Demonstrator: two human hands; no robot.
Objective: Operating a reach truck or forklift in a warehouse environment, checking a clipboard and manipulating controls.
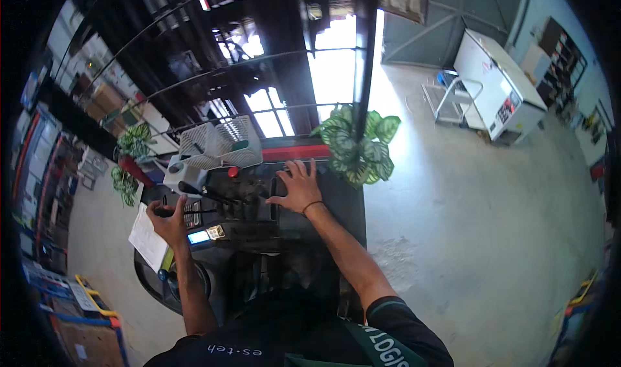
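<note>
My left hand (169,223) is at the left side of the dark console, its fingers and thumb curled round the dark end of a thin black lever (202,211). A second lever with a black knob (187,188) sticks out just above it. My right hand (300,189) lies with spread fingers over the right part of the console (323,221), beside a raised black rim; whether it presses on the rim I cannot tell. Between the hands are a small lit screen (199,237), a calculator-like keypad (193,215) and a red button (233,171).
White plastic baskets (240,140) and a leafy plant (359,148) stand along the console's far edge, before a wire guard and dark mast. White paper (150,237) and a steering wheel (206,283) are at left. A white chest freezer (495,82) and trolley (453,98) stand far right.
</note>
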